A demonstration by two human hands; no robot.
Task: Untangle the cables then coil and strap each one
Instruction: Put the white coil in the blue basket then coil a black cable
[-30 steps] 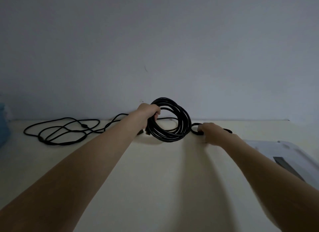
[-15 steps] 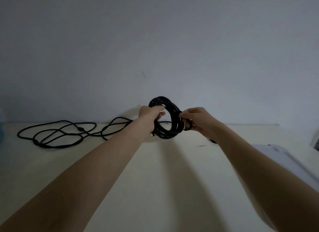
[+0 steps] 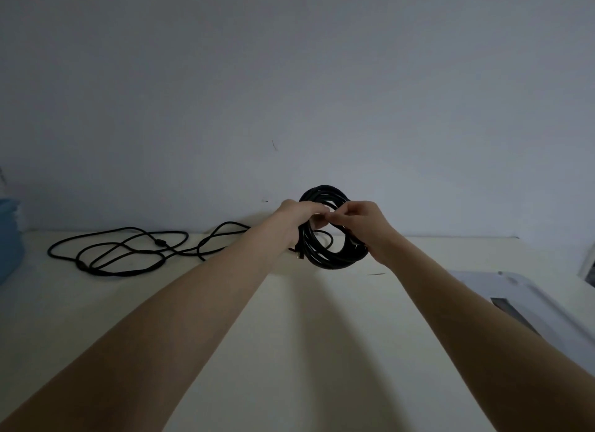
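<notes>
A black cable wound into a round coil stands upright above the cream table near the wall. My left hand grips the coil's left side. My right hand is at the coil's top right, its fingertips meeting the left hand's and pinching something small and dark there; a strap cannot be made out. A second black cable lies loose in tangled loops on the table at the left, one strand running toward the coil.
A white flat device with a dark slot lies at the right edge of the table. Something blue sits at the far left edge. The wall rises right behind the table.
My right hand came off the table with a small dark loop, rose to the coil and now meets my left hand at the coil's top. The coil stays held upright.
</notes>
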